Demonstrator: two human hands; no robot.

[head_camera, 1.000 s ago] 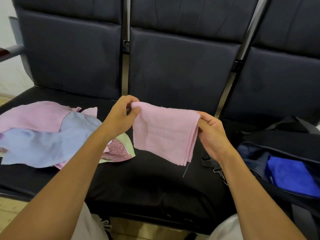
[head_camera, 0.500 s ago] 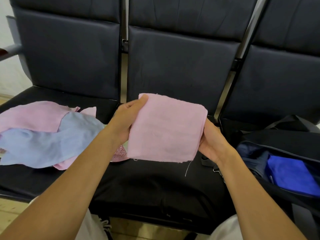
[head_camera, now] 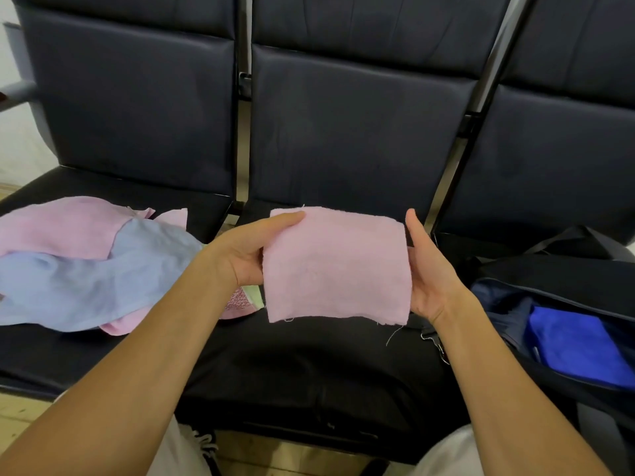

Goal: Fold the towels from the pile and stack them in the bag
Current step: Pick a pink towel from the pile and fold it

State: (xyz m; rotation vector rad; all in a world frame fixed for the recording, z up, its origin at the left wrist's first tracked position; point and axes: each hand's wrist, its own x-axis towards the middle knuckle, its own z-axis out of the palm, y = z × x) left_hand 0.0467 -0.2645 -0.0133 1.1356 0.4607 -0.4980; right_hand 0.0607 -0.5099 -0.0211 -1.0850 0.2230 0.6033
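A folded pink towel (head_camera: 336, 266) lies flat between my hands above the middle seat. My left hand (head_camera: 240, 255) holds its left edge, thumb on top and fingers underneath. My right hand (head_camera: 429, 276) supports the right edge from below, its thumb standing straight up beside the cloth. The pile of loose towels sits on the left seat: a light blue one (head_camera: 86, 280) over a pink one (head_camera: 62, 225), with a patterned piece (head_camera: 240, 300) peeking out. The open dark bag (head_camera: 549, 280) stands on the right seat with a folded blue towel (head_camera: 577, 348) inside.
A row of dark padded bench seats (head_camera: 309, 365) with tall backrests (head_camera: 357, 132) runs across the view. Metal posts separate the backrests. Wooden floor shows below the seat's front edge, near my knees.
The pink towel went from hanging upright between pinched fingers to lying flat across both hands. It also dropped slightly and now sits square and level.
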